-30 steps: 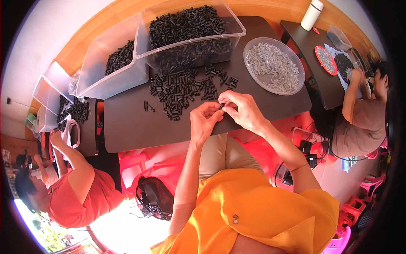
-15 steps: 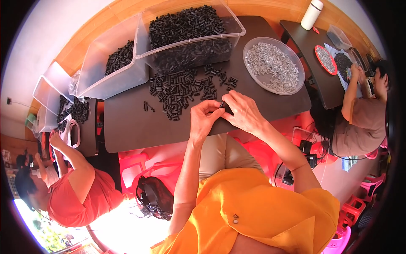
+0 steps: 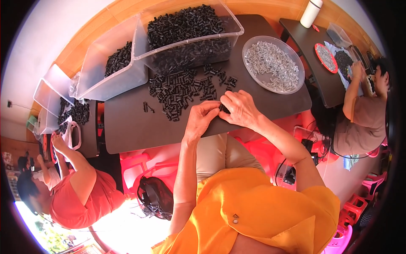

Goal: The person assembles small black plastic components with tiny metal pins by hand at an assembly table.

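Observation:
Near the table's front edge, my left hand (image 3: 201, 120) and my right hand (image 3: 240, 111) meet with fingers pinched around a small black plastic part (image 3: 224, 109). Both hands grip it; fingers cover most of its shape. Just beyond them lies a loose pile of small black plastic parts (image 3: 175, 94), with a few strays beside it. Off to the right of my right hand sits a round clear tray (image 3: 303, 80) heaped with small silvery pieces (image 3: 272, 65).
Two clear plastic bins (image 3: 146, 55) holding black parts stand at the back of the dark table (image 3: 135, 131). Co-workers sit at other tables: one in a red shirt (image 3: 86, 192) on the left, one in brown (image 3: 359, 122) on the right. A black bag (image 3: 154, 197) rests on a red chair.
My right hand has turned slightly, its fingers curling further over the black part. My left fingertips have shifted a little to the left. The pile and tray stay as they were.

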Demonstrator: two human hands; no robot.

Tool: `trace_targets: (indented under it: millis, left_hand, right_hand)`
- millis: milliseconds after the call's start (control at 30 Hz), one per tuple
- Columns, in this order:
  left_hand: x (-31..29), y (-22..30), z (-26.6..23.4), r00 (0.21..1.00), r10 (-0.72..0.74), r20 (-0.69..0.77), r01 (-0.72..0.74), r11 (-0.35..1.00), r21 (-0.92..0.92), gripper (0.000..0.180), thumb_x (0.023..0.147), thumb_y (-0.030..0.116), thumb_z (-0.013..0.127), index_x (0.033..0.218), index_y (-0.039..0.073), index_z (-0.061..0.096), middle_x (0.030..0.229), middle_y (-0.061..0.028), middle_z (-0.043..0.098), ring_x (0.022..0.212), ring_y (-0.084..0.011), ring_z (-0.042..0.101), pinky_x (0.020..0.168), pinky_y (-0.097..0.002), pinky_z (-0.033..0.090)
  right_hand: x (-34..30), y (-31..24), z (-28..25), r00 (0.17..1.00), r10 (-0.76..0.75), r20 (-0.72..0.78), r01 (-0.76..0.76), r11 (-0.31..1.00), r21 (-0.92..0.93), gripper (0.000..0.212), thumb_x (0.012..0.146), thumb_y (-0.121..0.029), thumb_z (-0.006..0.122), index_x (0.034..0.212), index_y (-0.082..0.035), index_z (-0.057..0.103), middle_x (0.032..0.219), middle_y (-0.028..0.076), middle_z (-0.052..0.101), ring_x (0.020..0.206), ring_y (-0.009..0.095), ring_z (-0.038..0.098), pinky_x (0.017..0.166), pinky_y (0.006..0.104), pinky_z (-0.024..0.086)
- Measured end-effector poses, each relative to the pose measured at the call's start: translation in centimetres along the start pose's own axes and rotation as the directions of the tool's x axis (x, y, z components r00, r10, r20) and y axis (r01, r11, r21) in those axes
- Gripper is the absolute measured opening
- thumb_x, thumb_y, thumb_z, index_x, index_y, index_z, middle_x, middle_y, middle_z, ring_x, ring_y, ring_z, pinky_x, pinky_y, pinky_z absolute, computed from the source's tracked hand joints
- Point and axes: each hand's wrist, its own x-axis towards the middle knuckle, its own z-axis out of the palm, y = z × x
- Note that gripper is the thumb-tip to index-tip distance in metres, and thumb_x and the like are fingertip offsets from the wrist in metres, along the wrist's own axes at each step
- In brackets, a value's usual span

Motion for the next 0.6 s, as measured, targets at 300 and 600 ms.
trace_targets:
  millis: [300,600]
  left_hand:
    - [0.17,-0.47,-0.16,0.996,-0.083,-0.013,0.084,0.996,0.025,0.016,0.079,0.000,0.063,0.093,-0.007,0.066,0.098,-0.0064,0.061,0.084,-0.0103,0.056,0.078,-0.0232,0.044]
    - [0.16,-0.08,-0.07,0.996,-0.085,-0.018,0.085,0.996,0.034,0.014,0.079,0.003,0.064,0.089,-0.006,0.067,0.094,-0.0039,0.061,0.082,-0.0090,0.054,0.075,-0.0215,0.043]
  right_hand:
    - [-0.02,-0.06,-0.13,1.000,0.001,0.029,0.001,0.999,-0.050,0.033,0.062,-0.024,0.073,0.074,-0.008,0.047,0.069,0.005,0.047,0.058,0.020,0.054,0.058,0.0319,0.039]
    - [-0.27,-0.03,0.33,0.999,-0.025,0.042,0.026,0.999,-0.034,0.031,0.062,-0.022,0.073,0.072,-0.007,0.048,0.066,0.005,0.047,0.054,0.022,0.053,0.056,0.0323,0.039]
